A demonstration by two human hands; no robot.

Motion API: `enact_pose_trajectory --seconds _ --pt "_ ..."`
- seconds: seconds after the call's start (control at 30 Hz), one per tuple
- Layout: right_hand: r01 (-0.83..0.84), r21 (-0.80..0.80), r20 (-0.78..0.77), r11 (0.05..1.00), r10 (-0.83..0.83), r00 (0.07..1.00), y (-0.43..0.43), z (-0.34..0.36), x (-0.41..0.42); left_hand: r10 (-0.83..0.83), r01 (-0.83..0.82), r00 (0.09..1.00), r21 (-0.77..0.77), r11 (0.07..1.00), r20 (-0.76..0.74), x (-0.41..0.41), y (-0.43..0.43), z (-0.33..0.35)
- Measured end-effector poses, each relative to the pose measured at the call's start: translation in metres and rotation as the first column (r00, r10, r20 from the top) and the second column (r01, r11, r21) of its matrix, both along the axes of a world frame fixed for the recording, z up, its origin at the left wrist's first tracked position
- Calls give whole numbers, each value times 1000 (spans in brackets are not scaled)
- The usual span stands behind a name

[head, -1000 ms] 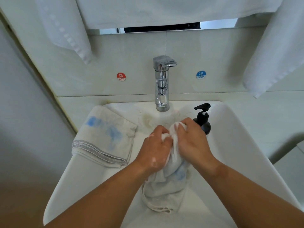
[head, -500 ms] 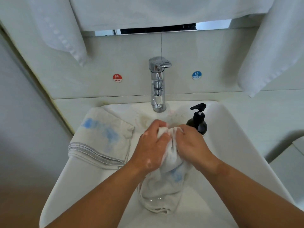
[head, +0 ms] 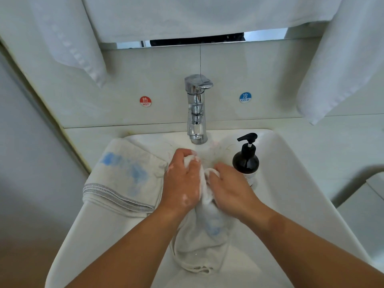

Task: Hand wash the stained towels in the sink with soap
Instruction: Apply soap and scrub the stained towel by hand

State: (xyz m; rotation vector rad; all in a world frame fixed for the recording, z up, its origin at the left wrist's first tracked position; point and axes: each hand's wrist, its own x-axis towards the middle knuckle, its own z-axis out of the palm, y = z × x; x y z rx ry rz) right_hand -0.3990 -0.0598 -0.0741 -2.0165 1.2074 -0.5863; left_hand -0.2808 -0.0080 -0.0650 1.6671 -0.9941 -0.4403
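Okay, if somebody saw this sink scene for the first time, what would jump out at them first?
Dead centre, the left hand and right hand grip a bunched white towel with a faint blue stain over the sink. Next comes the second towel, draped on the sink's left rim and smeared bright blue. The black pump bottle stands just right of the chrome tap.

A folded towel (head: 124,175) lies on the sink's (head: 301,183) left rim, a soap bottle (head: 246,159) right of the tap (head: 196,109)
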Motion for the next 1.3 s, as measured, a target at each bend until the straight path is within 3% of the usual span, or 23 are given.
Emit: enact_pose_trajectory --seconds 0.03,0.1,0.17,0.23,0.33,0.43,0.53,0.57,0.63,0.7,0.73,0.8,0.87,0.9,1.0,1.07,1.1,1.17,1.23,1.3 --pt "15 -31 77 999 -13 997 2 2 2 9 -15 996 77 997 86 3 1 -2" --pt "99 -45 227 994 -86 970 0 6 6 -131 78 975 278 957 177 4 4 -7" --pt "168 -2 224 986 -163 961 -8 7 3 -275 207 948 348 914 161 1 6 -9" --pt "161 46 93 986 -164 982 -13 4 -4 -263 245 962 192 950 76 -3 7 -6" --pt "37 109 -59 993 -31 998 -8 1 -6 -81 80 995 -18 997 -63 -3 3 -2" --pt "44 117 209 992 -68 976 -3 7 1 18 -27 994 86 996 105 1 3 -3" --pt "179 96 369 979 -202 907 -11 10 4 -196 152 967 243 958 166 -2 7 -7" --pt "208 87 337 974 -225 914 -12 9 2 -248 205 955 247 947 160 -4 8 -6" --pt "172 84 187 982 -185 965 -12 7 -4 -231 221 969 115 968 82 -7 8 -1" --pt "50 96 38 994 -53 998 -8 4 -6 -123 122 992 -19 992 -41 -7 6 1" --pt "2 94 42 996 -6 999 -6 3 -4 -56 55 998 -34 998 -41 -5 4 1" --pt "-28 63 214 998 14 977 -3 5 2 12 -14 997 22 1000 77 -1 3 -3" --pt "60 27 401 998 -66 914 -7 7 7 -89 74 980 87 993 179 -1 6 -7" --pt "129 14 426 992 -122 897 -10 7 6 -159 147 970 79 986 185 -3 8 -8" --pt "170 26 228 985 -171 959 -16 3 -2 -227 236 968 -80 969 103 -12 15 1" --pt "41 56 37 998 -43 998 -9 -3 -5 -145 150 989 -167 974 43 -12 11 5" --pt "-1 77 41 997 -2 999 -5 -4 -3 -78 85 996 -154 984 51 -10 8 4" --pt "-17 129 253 991 -16 967 0 -1 2 24 -17 995 -68 998 101 -5 4 0" --pt "43 142 466 989 -105 878 -4 5 6 -23 19 973 19 1000 232 -4 5 -6" --pt "173 89 489 981 -194 851 -9 9 5 -145 135 943 54 989 300 -9 10 -8"
